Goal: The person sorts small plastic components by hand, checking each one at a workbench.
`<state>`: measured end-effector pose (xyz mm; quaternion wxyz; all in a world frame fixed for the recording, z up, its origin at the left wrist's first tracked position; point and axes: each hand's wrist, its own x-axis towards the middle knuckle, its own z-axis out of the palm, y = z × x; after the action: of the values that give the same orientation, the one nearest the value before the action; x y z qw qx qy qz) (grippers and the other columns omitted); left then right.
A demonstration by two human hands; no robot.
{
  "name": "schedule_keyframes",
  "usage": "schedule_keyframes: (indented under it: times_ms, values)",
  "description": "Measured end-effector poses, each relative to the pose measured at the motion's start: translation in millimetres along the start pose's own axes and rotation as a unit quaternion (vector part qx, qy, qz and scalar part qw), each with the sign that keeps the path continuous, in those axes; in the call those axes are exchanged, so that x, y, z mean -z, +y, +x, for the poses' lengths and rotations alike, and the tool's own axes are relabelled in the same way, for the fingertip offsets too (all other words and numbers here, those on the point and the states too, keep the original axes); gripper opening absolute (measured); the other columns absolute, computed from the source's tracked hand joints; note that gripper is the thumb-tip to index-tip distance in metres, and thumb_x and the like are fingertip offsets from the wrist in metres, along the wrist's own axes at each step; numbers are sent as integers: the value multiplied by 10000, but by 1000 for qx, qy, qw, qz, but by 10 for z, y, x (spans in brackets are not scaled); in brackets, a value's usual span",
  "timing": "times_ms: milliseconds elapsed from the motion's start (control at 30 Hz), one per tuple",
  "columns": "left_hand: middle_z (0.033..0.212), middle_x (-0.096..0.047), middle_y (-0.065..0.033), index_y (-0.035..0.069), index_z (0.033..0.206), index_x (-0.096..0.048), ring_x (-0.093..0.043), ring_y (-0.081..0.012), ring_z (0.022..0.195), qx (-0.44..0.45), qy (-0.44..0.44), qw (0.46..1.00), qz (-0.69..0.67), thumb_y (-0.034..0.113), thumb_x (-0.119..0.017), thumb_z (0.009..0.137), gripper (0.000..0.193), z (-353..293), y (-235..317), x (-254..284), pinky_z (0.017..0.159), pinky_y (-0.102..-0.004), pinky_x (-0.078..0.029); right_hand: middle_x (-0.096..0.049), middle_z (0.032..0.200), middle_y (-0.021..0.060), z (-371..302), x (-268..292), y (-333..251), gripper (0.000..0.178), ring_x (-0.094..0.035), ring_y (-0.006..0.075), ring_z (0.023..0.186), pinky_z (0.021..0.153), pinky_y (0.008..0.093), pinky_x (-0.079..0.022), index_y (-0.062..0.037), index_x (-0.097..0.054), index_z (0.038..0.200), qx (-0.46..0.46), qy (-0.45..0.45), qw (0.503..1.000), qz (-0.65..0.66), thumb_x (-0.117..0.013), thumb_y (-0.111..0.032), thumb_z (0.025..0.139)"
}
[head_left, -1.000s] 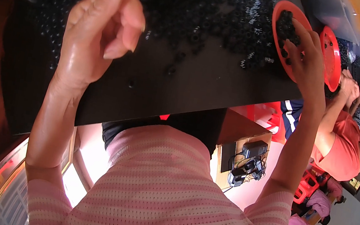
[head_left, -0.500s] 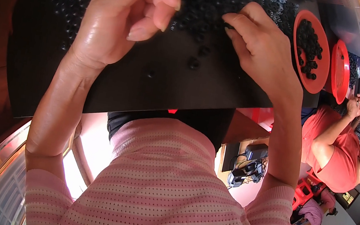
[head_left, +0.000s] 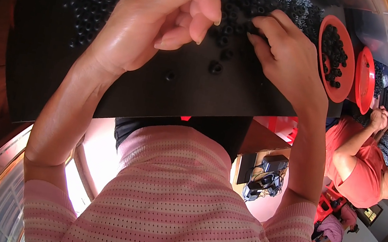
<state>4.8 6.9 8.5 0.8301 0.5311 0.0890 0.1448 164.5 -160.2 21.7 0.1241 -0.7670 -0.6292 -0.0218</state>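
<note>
My left hand (head_left: pixel 162 19) hovers over the near part of the black tabletop (head_left: pixel 121 90), its fingers curled inward and the thumb pointing away. What it holds, if anything, is hidden. My right hand (head_left: pixel 288 55) reaches to the right edge of a spread of small black rings (head_left: pixel 90 20). Its thumb and forefinger tips are apart, close beside the rings, with no held piece that I can make out. A few rings lie apart on the near side, among them one black ring (head_left: pixel 215 68) between my hands.
Right of my right hand stands an orange-red bowl (head_left: pixel 347 80) with black rings in it; a second red bowl (head_left: pixel 365 81) is beyond it. Small metallic pieces (head_left: pixel 300 2) lie at the back. A person in a coral shirt (head_left: pixel 359 171) sits to the right.
My left hand has shifted to the right, closer to my right hand. The right thumb and forefinger, which were close around a black piece, are now farther apart.
</note>
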Motion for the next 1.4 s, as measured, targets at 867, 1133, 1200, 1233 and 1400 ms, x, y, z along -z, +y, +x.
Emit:
schedule_keyframes:
  times_ms: [867,1133,1200,1233,1400]
  values:
    - [635,-550,-14,47,857,-629,-327,-22,427,5,19,998,57,313,-453,1006,352,-53,-16,-24,380,-174,-223,-572,834,57,64,-7,-217,160,-552,169,637,535,274,-425,-21,-629,947,29,131,975,177,-675,-22,794]
    - [675,-591,-31,37,931,-635,-360,-30,454,-4,-33,998,50,308,-525,977,296,-63,38,31,399,-182,-249,-577,854,58,235,48,-482,224,-525,88,631,539,213,-417,4,-638,1010,116,212,956,168,-656,71,797]
    - [683,-595,-36,32,981,-627,-359,-31,461,-4,-24,1000,15,289,-533,974,274,-79,53,5,404,-181,-252,-575,854,55,238,62,-485,238,-523,85,634,542,208,-415,3,-641,1025,122,226,953,163,-652,74,799]
    - [690,-598,-40,26,1030,-618,-358,-31,468,-2,-15,1000,-20,271,-541,971,263,-77,52,-3,409,-181,-255,-575,856,52,211,92,-514,249,-521,81,639,543,201,-409,6,-643,1039,101,212,949,210,-649,75,801]
    - [828,-632,-75,0,1139,-578,-391,-36,522,-7,-68,996,-53,183,-553,956,260,-54,42,29,428,-182,-279,-575,866,49,153,81,-469,271,-516,69,647,539,185,-388,23,-643,1068,83,217,934,270,-644,82,804]
